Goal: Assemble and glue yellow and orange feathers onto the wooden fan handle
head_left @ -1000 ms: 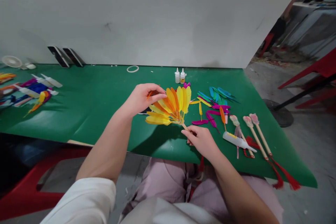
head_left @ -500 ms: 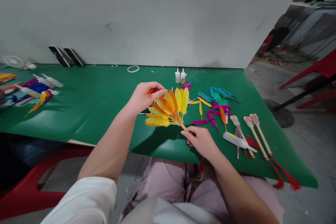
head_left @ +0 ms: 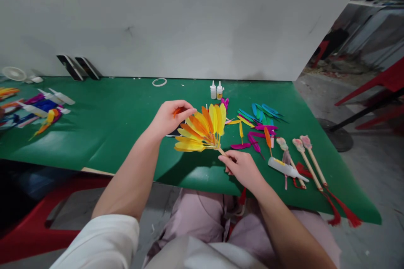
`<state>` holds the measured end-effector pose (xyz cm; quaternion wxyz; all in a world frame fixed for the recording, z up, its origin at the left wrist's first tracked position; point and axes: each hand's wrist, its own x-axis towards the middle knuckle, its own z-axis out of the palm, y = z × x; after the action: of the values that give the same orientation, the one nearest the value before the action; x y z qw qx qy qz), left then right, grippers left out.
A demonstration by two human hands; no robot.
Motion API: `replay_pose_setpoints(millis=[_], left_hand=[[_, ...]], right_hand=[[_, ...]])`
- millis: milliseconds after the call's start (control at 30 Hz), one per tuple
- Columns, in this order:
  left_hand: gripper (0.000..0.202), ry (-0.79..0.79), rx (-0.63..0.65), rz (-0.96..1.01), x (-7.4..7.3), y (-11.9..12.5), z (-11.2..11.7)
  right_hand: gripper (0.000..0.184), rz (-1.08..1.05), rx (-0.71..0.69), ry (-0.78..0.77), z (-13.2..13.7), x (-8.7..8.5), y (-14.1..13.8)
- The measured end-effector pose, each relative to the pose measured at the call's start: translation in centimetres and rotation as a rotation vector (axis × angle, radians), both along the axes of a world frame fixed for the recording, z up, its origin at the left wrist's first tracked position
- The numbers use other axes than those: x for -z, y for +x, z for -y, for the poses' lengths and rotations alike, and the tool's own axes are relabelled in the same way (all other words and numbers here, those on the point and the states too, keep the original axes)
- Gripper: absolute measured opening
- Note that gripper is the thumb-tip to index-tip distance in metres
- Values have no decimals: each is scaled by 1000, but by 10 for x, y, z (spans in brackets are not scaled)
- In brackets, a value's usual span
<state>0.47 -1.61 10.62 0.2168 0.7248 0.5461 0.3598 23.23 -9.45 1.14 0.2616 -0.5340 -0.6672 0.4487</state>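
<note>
A fan of yellow and orange feathers is spread above the green table, its quills gathered at the top of a thin wooden stick. My right hand grips that stick just below the feathers, fingers wrapped round it. At the fan's upper left, my left hand is closed with thumb and fingertips pinched together beside the feather tips. A piece of an orange feather shows between its fingers; the remainder is hidden. Whether the fingertips touch the fan is unclear. A dark phone-like object lies partly hidden behind the left hand.
Loose purple feathers and blue-green feathers lie to the right. Near them are a white glue bottle and tasselled wooden sticks. Two small bottles stand behind the fan, before a white partition. More feathers lie far left.
My left hand has shifted slightly left, its fingertips drawing back a little from the fan's upper feathers. The right hand keeps its grip on the stick.
</note>
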Motion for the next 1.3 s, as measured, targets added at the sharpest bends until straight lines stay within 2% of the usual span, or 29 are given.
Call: replay_pose_setpoints(millis=[200,667,1033,1300], left_hand=[[32,-41,10,-5,-5,6,2],[23,-143,206,-161,-21,8,-7],[22,-221,218,-136,-18,-4,-19],[23,-244,207,-129,-22,-2,-14]], right_hand=[[30,4,-6,-5,1,0,1],[30,-18,-1,-20,1,-2,1],[29,-38,4,-23,1,-1,2],[31,-38,-3,-23,1,-1,2]])
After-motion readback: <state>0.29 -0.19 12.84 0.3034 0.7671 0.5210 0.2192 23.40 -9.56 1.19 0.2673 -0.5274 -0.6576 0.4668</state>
